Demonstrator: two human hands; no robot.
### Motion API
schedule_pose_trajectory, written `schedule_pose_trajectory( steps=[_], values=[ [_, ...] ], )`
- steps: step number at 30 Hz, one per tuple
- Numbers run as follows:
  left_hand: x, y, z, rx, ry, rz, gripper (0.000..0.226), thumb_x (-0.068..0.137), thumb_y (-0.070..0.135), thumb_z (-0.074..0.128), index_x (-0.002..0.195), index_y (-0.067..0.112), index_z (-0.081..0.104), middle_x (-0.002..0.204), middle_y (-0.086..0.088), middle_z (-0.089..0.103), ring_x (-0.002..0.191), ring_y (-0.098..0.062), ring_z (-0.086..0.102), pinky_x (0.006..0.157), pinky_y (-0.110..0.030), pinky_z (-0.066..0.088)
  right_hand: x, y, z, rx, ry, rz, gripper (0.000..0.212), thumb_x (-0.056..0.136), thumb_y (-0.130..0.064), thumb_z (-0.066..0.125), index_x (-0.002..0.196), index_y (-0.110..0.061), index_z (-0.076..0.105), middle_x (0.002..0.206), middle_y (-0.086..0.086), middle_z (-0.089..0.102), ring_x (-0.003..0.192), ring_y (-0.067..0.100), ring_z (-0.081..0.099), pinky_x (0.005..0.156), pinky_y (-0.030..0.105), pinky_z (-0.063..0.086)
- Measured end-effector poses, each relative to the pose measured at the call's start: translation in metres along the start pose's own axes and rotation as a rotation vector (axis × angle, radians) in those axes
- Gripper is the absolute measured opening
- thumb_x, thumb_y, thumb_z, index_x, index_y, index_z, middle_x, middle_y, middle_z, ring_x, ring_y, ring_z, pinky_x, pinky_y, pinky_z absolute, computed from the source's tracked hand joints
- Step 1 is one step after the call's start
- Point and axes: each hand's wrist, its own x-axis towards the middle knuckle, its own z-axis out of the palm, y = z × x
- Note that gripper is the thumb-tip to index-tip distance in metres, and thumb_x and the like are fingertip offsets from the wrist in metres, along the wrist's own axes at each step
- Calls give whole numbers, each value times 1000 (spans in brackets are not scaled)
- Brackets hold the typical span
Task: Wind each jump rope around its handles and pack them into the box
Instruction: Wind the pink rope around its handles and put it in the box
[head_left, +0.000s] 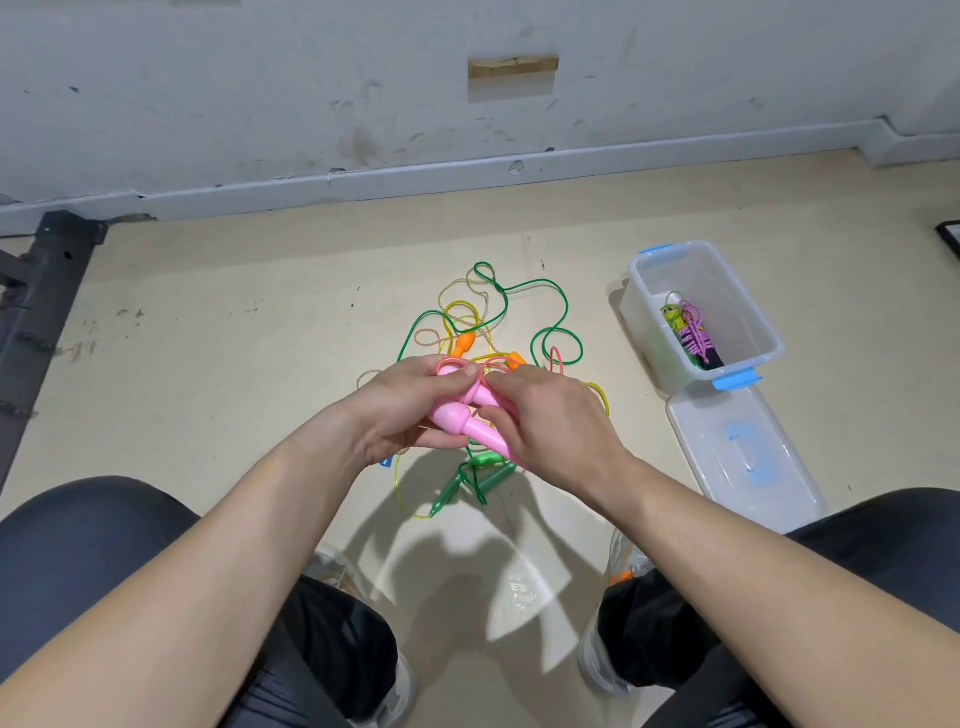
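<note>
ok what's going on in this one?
A seated person is holding a jump rope's pink handles side by side. The left hand grips them from below, and the right hand grips them on the other side, with pink cord looped at the top. A tangle of other ropes lies on the floor beyond. The clear box holds one wound rope, and its lid lies beside it.

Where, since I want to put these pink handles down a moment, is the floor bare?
Widest bare floor lies between the rope tangle and the black frame. A narrower strip runs between the tangle and the box. Crowded: the tangle itself and by the lid.
</note>
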Motion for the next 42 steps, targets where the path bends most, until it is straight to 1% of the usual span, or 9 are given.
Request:
schedule_pose_trajectory(
  steps=[9, 12, 15, 18, 25, 28, 34, 39, 42],
  values=[
    [-4, 1, 4, -39, 97, 93, 23, 96, 18, 68, 119, 20, 65, 98, -9, 65, 71, -26, 69, 71, -45, 64, 7, 8, -2, 80, -95, 36, 13, 94, -38, 61, 91, -25, 61, 76, -9, 45, 76, 15, 38, 60, 33, 26],
    [-4, -1, 5, 10, 99, 148, 18, 98, 17, 66, 115, 20, 67, 92, -8, 63, 65, -21, 67, 64, -39, 64, 8, 10, -1, 161, -120, 49, 19, 91, -34, 64, 78, -31, 51, 67, -9, 44, 73, 16, 40, 58, 34, 25],
    [-3, -3, 7, 25, 104, 209, 14, 99, 15, 63, 110, 19, 68, 86, -5, 60, 59, -17, 62, 59, -32, 59, 10, 14, -1, 179, -138, 46, 16, 92, -31, 65, 81, -21, 60, 68, -4, 52, 71, 14, 41, 59, 35, 30],
    [0, -6, 5, 56, 127, 248, 9, 97, 16, 66, 105, 15, 69, 87, -5, 62, 62, -18, 63, 60, -33, 60, 12, 19, -2, 280, -154, 46, 22, 97, -27, 58, 80, -15, 66, 67, 0, 54, 74, 13, 43, 65, 34, 35],
    [2, -11, 1, 226, 87, 273, 18, 94, 13, 70, 112, 10, 68, 88, -12, 68, 72, -21, 72, 57, -27, 56, 25, 31, -10, 432, -297, 392, 28, 95, -29, 59, 73, -15, 69, 76, 1, 71, 74, 18, 62, 74, 32, 48],
    [3, -13, 5, 263, 96, 323, 17, 94, 13, 71, 111, 13, 69, 96, -15, 69, 75, -24, 73, 59, -27, 56, 29, 38, -9, 485, -425, 530, 36, 94, -39, 61, 66, -17, 59, 63, 2, 61, 58, 20, 55, 65, 35, 45],
    [2, -10, 6, 245, 148, 377, 16, 94, 12, 70, 111, 14, 70, 94, -13, 68, 76, -26, 74, 64, -33, 61, 31, 48, -22, 339, -502, 485, 61, 99, -55, 48, 52, -17, 54, 52, -1, 43, 47, 17, 36, 54, 31, 28],
    [5, -11, 4, 225, 267, 406, 16, 93, 12, 72, 108, 18, 71, 105, -19, 69, 78, -31, 75, 72, -43, 64, 28, 45, -19, 818, -419, 625, 22, 103, -19, 48, 86, -11, 59, 60, 4, 41, 39, 14, 34, 41, 20, 27],
    [9, -13, 7, 228, 467, 452, 16, 84, 32, 75, 100, 35, 73, 95, 2, 73, 84, -29, 74, 82, -52, 60, 23, 17, -18, 920, -231, 692, 8, 95, -7, 47, 95, -7, 56, 60, 5, 56, 40, 18, 49, 42, 23, 38]
  ],
)
